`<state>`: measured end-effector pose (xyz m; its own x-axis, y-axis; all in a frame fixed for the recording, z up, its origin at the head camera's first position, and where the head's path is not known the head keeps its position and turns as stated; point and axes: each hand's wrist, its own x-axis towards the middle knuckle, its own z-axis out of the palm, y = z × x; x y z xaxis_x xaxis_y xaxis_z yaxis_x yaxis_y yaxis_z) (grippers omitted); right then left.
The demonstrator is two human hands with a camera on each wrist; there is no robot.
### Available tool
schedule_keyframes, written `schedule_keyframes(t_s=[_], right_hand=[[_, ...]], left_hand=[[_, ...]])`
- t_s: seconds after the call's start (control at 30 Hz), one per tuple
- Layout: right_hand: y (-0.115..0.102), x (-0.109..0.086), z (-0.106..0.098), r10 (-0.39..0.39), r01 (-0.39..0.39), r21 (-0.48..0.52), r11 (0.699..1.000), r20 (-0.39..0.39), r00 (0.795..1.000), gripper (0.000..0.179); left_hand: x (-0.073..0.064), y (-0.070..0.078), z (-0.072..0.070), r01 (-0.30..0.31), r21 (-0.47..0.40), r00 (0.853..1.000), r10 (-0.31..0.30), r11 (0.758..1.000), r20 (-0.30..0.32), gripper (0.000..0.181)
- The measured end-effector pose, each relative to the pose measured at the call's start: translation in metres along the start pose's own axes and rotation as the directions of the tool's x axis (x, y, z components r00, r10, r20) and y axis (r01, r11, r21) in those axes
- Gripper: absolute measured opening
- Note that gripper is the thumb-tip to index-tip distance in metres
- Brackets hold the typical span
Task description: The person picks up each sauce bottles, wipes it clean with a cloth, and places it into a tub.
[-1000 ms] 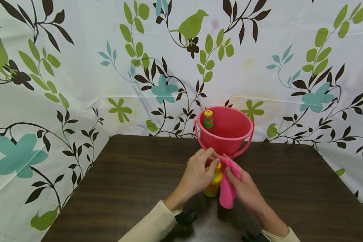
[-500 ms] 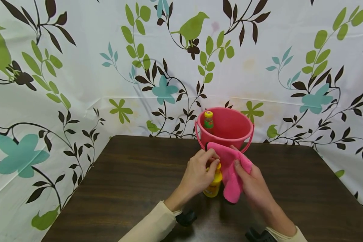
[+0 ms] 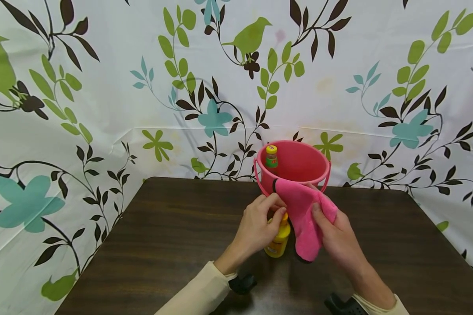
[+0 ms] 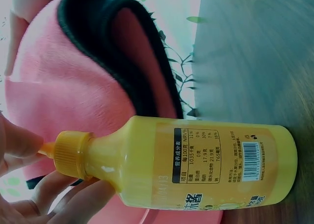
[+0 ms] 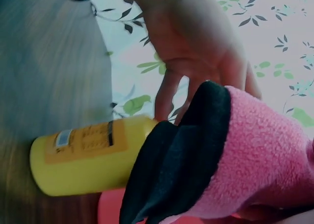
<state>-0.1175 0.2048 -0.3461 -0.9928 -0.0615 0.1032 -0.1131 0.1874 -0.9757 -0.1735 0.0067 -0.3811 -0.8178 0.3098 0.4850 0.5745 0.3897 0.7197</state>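
Note:
A yellow squeeze bottle (image 3: 277, 246) with an orange cap stands upright on the table. My left hand (image 3: 257, 227) is at its top; in the left wrist view its fingertips (image 4: 19, 138) pinch the pointed nozzle, while other fingers lie against the neck. My right hand (image 3: 339, 240) grips a pink fleecy cloth (image 3: 301, 214) with black edging, draped just right of the bottle. In the right wrist view the cloth (image 5: 265, 140) covers the bottle's top, and the bottle body (image 5: 88, 160) shows behind it.
Behind the hands a pink bucket (image 3: 299, 159) stands near the table's back edge, its handle hanging down. Inside it is a small bottle (image 3: 271, 160) with a yellow cap and green label. A patterned fabric backdrop (image 3: 236, 87) rises behind the dark wooden table (image 3: 181, 227).
My right hand has moved right, away from the left hand. The cloth has spread open, its upper corner now reaching up in front of the bucket. The left hand and squeeze bottle have stayed put.

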Motion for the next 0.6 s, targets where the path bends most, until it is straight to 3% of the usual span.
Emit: schedule_keyframes(t_s=[0.27,0.47,0.6], right_hand=[[0.013,0.001,-0.002,0.048,-0.048,-0.036,0.998,0.007,0.999,0.054],[0.021,0.0,0.009,0.028,-0.025,-0.034,0.999,0.065,0.997,0.054],[0.026,0.0,0.017,0.015,-0.014,-0.012,1.0,0.109,0.994,0.056]], left_hand=[[-0.001,0.002,0.001,-0.016,0.114,0.999,0.021,0.993,-0.049,0.004],[-0.002,0.004,0.003,-0.065,0.285,0.991,0.096,0.956,-0.095,0.007],[-0.004,0.003,0.005,-0.116,0.32,0.983,0.155,0.94,-0.1,0.012]])
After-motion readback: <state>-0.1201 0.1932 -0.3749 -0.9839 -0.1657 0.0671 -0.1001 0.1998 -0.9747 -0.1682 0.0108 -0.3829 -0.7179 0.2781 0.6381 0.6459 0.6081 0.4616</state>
